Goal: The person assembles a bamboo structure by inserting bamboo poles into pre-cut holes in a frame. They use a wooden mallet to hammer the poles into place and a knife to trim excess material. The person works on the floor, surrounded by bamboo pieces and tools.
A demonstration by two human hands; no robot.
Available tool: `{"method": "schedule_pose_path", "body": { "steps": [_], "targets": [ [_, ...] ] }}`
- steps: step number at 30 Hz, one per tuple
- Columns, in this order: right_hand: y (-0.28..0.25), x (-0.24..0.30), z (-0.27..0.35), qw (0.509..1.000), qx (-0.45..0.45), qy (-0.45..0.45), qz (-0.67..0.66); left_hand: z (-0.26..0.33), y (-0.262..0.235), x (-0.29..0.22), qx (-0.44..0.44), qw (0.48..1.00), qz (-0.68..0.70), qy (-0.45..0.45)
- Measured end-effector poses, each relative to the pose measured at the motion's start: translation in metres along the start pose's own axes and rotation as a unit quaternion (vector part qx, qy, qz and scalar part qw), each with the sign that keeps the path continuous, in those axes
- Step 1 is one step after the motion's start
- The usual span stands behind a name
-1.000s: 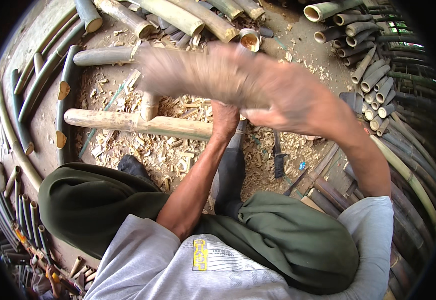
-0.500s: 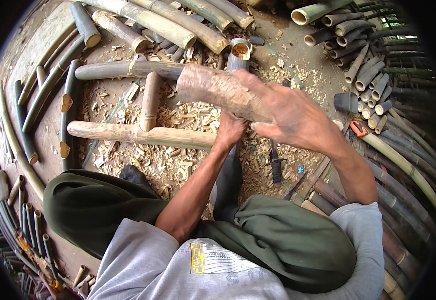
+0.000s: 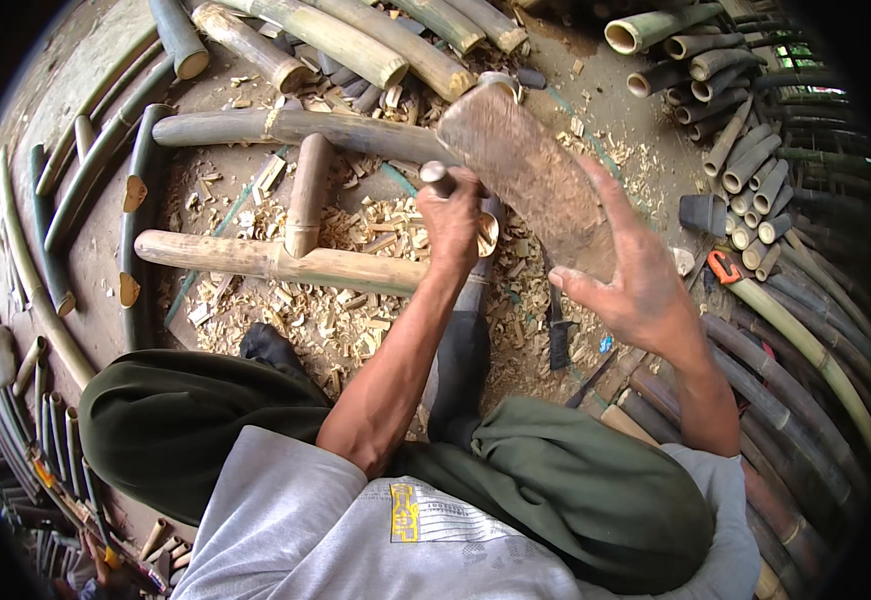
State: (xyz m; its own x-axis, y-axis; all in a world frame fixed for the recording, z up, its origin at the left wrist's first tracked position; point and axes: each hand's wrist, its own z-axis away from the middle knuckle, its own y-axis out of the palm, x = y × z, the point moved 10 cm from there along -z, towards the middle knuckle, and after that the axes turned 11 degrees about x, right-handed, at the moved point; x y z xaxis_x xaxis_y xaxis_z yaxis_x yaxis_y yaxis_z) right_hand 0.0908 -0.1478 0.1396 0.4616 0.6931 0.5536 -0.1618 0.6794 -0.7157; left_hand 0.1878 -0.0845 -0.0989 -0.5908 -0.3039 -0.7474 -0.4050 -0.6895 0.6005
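Note:
My left hand (image 3: 451,220) is wrapped round a chisel (image 3: 438,178); its round metal top sticks up above the fist, and its lower end is hidden. Just right of that fist, a pale cut opening (image 3: 489,234) shows in an upright-lying bamboo pole (image 3: 474,292) between my feet. My right hand (image 3: 636,275) grips a thick, worn wooden block (image 3: 541,175) used as a mallet, raised above and right of the chisel, apart from it. A bamboo frame piece (image 3: 286,264) with a short crosspiece (image 3: 309,190) lies at the left.
Wood chips (image 3: 326,320) cover the ground around the poles. A dark-handled knife (image 3: 559,340) lies right of my foot. An orange-handled saw (image 3: 724,267), a grey cup (image 3: 701,213) and stacked bamboo (image 3: 756,180) stand at the right. More thick poles (image 3: 356,40) lie at the far side.
The wooden block has swung up and to the right, away from the left fist. The chisel's top, covered before, now shows. My left hand is slightly farther off and turned.

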Motion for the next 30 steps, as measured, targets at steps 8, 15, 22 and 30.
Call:
{"method": "schedule_pose_path", "body": {
  "steps": [8, 15, 22, 30],
  "targets": [
    [0.003, 0.012, 0.015, 0.995, -0.08, -0.057, 0.015, 0.046, 0.069, -0.014, 0.091, 0.974, -0.138, 0.157],
    [0.02, -0.026, 0.019, 0.986, -0.022, 0.084, -0.145, 0.017, 0.06, 0.021, 0.173, 0.939, -0.277, 0.109],
    [-0.01, -0.008, 0.018, 0.993, -0.103, 0.001, -0.051, -0.005, -0.011, -0.022, -0.078, 0.988, 0.11, 0.07],
    [-0.011, 0.022, -0.013, 0.988, -0.067, -0.098, -0.097, -0.007, -0.014, -0.005, -0.022, 0.995, 0.081, 0.059]
  ]
}}
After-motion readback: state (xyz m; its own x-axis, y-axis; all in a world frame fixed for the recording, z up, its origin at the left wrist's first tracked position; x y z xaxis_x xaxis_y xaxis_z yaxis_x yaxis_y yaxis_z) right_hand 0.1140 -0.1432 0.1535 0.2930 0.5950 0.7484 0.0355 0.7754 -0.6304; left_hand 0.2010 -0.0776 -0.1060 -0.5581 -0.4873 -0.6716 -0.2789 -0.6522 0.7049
